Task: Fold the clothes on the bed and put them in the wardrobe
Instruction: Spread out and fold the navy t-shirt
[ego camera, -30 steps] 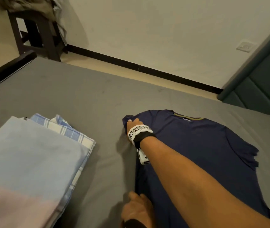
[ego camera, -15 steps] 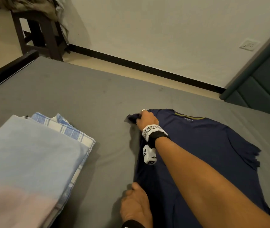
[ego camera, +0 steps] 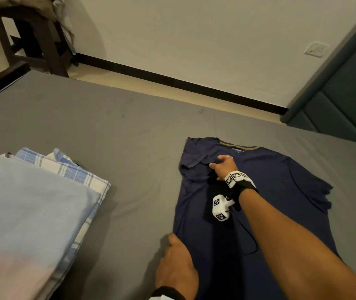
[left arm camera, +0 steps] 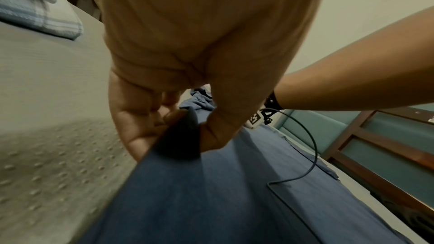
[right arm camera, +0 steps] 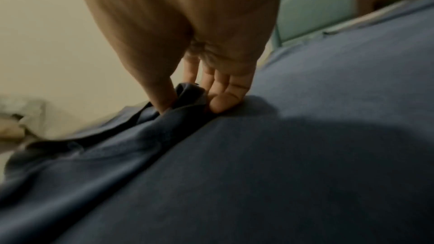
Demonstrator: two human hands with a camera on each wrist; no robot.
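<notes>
Head camera looks forward and down across the bed (ego camera: 107,131) from above, while both wrist cameras sit close behind the fingers, low over the navy shirt (ego camera: 270,180), which all three views share.

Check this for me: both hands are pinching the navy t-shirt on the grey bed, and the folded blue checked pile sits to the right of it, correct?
Not quite. The folded blue checked pile sits to the left of the navy t-shirt, as the head view shows. The rest holds: left hand and right hand both pinch it on the grey bed.
</notes>
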